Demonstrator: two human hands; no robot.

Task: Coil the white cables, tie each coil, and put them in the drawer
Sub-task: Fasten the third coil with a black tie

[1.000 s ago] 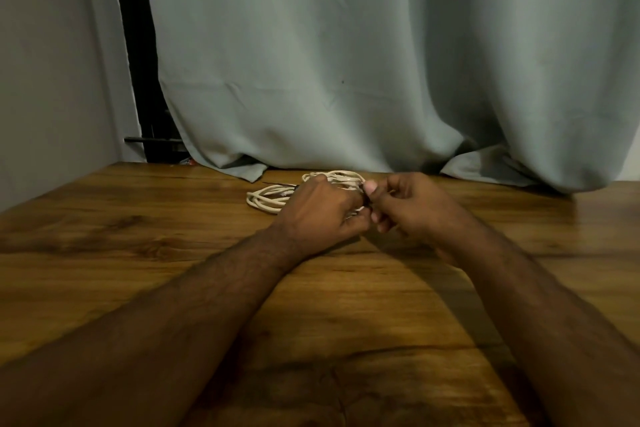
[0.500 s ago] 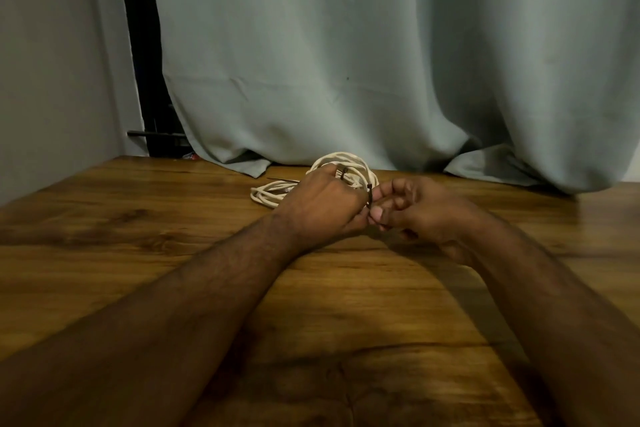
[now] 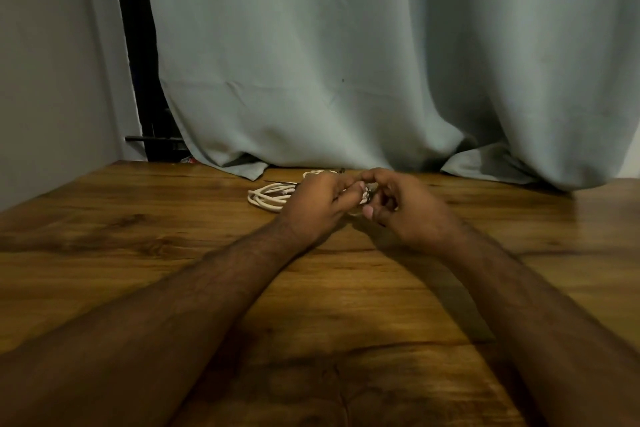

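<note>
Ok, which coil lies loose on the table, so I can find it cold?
Start at the grey curtain hanging onto the far edge of the wooden table. Just in front of its hem, left of the left hand, lies the loose white coil. Unlike the bundle between the hands, nothing touches it.

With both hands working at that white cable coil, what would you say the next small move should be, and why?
Probably finish cinching the dark tie round the coil. The left hand grips the bundle on the wooden table while the right hand pinches at the tie between them. The tie looks unfinished, though the fingers hide most of it, and no drawer is in view.
</note>
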